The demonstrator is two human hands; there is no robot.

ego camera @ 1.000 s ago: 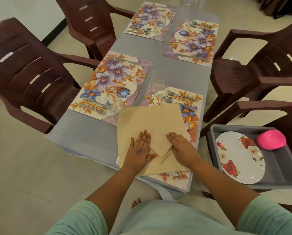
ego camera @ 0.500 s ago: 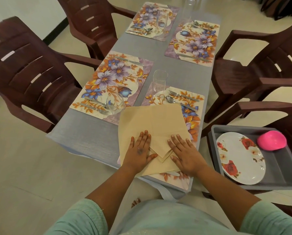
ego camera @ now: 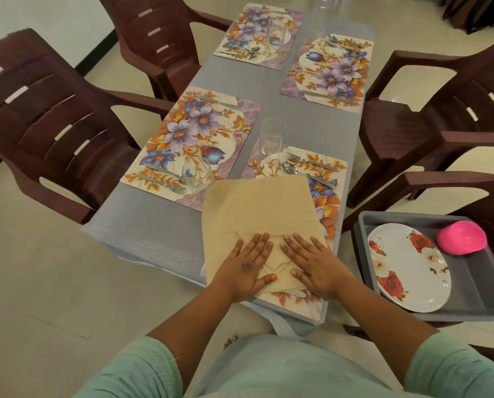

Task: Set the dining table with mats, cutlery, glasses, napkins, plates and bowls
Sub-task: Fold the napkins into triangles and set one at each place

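A beige napkin (ego camera: 254,208) lies spread over the near right floral mat (ego camera: 326,202), its near corners folded in to the middle. My left hand (ego camera: 247,265) and my right hand (ego camera: 312,262) press flat on those folds, fingers straight, side by side. A fork (ego camera: 312,162), a spoon (ego camera: 290,168) and a tall glass (ego camera: 272,136) stand on the mat beyond the napkin. A knife tip (ego camera: 296,293) shows under the napkin's near edge. The near left mat (ego camera: 194,139) carries cutlery and a round glass (ego camera: 198,173).
Two more set mats (ego camera: 329,70) lie at the far end of the grey table (ego camera: 154,231). A grey tray (ego camera: 475,282) on a chair at right holds a floral plate (ego camera: 409,265) and a pink bowl (ego camera: 461,237). Brown plastic chairs (ego camera: 47,110) surround the table.
Both hands slid forward and closer together over the napkin's folded corners, flattening them; the fold now lies under the palms.
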